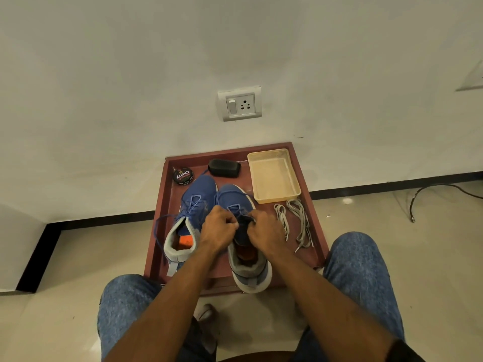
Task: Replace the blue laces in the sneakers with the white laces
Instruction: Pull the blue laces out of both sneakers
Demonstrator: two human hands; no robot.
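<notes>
Two blue sneakers stand side by side on a dark red tray [311, 205], toes toward the wall. The left sneaker [194, 202] still has its blue lace [159, 226], one end looping out over the tray's left edge. Over the tongue of the right sneaker [234, 198], my left hand [218, 228] and my right hand [264, 229] meet, fingers curled and pinching its blue lace. The exact grip is hidden by my fingers. Two bundled white laces [295, 222] lie on the tray to the right of my right hand.
A cream plastic basket [273, 176] sits at the tray's back right. A black polish tin [183, 176] and a black brush [224, 168] lie at the back. The wall with a socket [240, 104] is close behind. My knees flank the tray. A cable [428, 194] lies on the floor.
</notes>
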